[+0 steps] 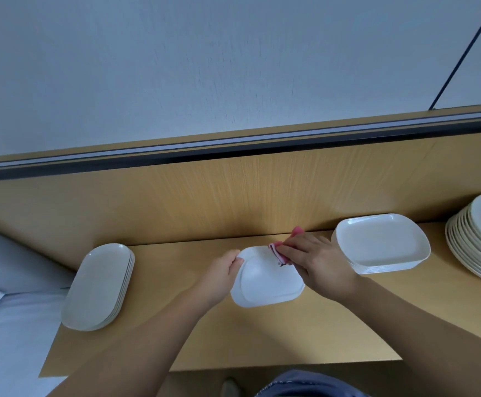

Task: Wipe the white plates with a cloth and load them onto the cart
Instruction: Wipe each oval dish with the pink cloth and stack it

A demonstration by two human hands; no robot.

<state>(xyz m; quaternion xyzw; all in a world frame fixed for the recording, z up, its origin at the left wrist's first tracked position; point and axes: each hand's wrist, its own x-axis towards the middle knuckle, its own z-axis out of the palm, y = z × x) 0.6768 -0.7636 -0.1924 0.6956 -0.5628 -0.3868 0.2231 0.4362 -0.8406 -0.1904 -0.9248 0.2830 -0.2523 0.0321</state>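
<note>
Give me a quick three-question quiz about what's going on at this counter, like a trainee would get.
1. True or false: the right hand holds a pink cloth against the plate being wiped.
2. Which hand grips that plate's edge? A) the left hand B) the right hand C) neither
3. Fill in: the stack of oval plates lies on the person's ____ side of the wiped plate.
Key: 1 true; 2 A; 3 left.
</note>
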